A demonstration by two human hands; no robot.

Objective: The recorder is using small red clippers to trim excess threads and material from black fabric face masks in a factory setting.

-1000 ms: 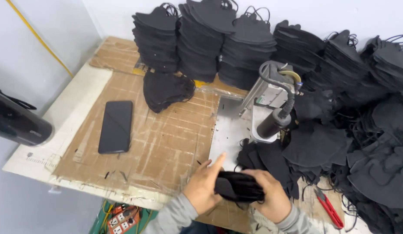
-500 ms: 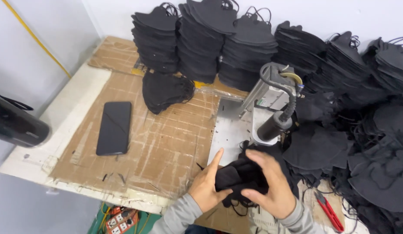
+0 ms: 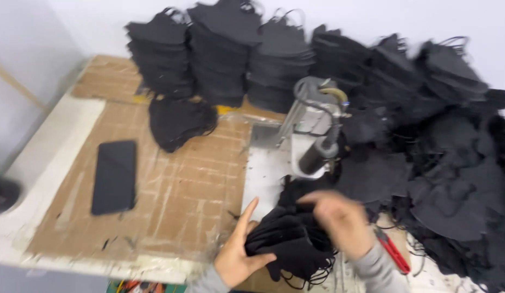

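Worktable: cardboard sheets covered most of the white tabletop, which stood against a pale wall.
Loose heap: black face masks lay tumbled across the right side, straps tangled, well past my right hand.
Stacks: tall piles of black masks stood in a row along the back edge, just behind the machine.
Machine: a small metal press with a dark cylinder stood on a pale base plate, beyond my hands and near the table's middle.
Small pile: a few black masks sat on the cardboard, left of the machine and in front of the stacks.
Phone: a dark phone lay flat, screen up, on the cardboard at the left, well apart from my hands.
Bundle: a bunch of black masks sat at the near edge between my hands, its straps hanging below.
Left hand: my left hand gripped the bundle from the left, thumb pressed under it, index finger pointing up.
Right hand: my right hand lay over the bundle's top right, blurred, so I could not tell how tightly it closed.
Cutters: red-handled cutters lay just right of my right wrist.
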